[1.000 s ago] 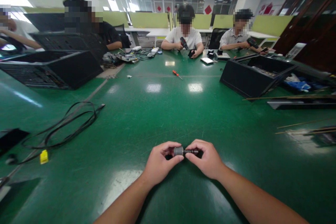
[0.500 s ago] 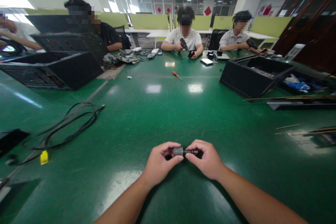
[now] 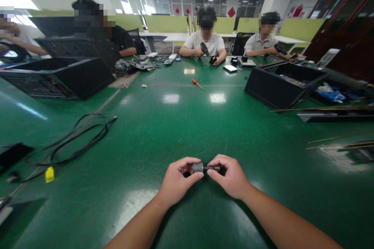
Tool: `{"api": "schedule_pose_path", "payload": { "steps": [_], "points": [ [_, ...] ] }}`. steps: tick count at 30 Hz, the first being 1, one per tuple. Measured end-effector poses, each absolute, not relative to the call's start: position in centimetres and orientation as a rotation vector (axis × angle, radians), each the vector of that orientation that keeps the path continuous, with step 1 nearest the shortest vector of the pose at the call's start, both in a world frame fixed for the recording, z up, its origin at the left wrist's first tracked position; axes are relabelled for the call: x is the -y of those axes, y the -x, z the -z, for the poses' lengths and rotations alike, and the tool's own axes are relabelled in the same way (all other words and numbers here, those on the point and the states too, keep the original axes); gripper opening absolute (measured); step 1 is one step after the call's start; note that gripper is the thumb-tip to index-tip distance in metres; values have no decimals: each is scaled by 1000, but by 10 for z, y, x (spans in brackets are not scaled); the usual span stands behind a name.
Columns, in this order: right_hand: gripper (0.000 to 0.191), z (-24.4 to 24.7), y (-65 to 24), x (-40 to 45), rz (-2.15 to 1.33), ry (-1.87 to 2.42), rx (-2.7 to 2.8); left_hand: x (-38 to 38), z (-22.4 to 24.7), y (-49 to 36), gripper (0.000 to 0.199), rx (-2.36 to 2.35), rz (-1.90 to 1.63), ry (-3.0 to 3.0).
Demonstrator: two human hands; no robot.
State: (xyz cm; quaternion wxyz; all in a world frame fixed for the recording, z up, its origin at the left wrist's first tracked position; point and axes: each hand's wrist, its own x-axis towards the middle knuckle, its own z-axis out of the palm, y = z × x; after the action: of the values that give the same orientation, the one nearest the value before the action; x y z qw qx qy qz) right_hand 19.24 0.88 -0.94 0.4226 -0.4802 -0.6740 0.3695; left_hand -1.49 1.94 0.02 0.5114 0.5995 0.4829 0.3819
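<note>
Low over the near part of the green table, both my hands meet around a dark grey metal part made of a thick cylinder and a thin ribbed shaft. My left hand pinches the cylinder between thumb and fingers. The fingers of my right hand close around the shaft, which points to the right and lies in line with the cylinder. Whether the two are one piece or separate I cannot tell.
Black computer cases stand at left and right. An orange screwdriver lies ahead. Looped black cable and a yellow tag lie left; thin rods lie right. Several people sit around the table, two holding power drills.
</note>
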Motion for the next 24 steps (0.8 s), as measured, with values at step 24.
{"api": "schedule_pose_path", "payload": {
  "steps": [24],
  "points": [
    [4, 8, -194, -9, -940, 1185, 1645, -18, 2, 16, 33, -1192, -1002, -1470]
  ]
}}
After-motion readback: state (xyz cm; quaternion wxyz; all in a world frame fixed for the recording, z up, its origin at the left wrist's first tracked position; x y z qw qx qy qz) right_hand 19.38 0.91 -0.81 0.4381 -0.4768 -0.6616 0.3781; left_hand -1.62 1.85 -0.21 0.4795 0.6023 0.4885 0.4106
